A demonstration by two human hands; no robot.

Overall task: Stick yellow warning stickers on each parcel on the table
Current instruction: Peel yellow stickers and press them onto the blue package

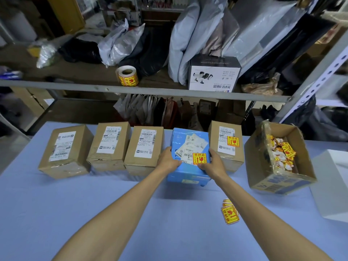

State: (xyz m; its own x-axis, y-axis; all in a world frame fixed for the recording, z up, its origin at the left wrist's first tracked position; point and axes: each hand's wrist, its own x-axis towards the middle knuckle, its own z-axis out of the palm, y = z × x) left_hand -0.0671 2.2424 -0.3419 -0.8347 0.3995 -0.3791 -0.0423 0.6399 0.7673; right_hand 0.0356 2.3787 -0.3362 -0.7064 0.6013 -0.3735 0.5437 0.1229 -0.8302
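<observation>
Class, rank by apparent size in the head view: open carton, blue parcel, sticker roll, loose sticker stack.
1. open carton
2. blue parcel
3. sticker roll and loose sticker stack look alike; roll farther, so unranked.

Head camera, looking down, near table [56,204]

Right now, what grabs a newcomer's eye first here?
The left hand and right hand grip the blue parcel mid-row, a yellow sticker already on it. Three brown boxes to its left carry none; the box on its right does. Loose stickers lie on the table nearby.
</observation>
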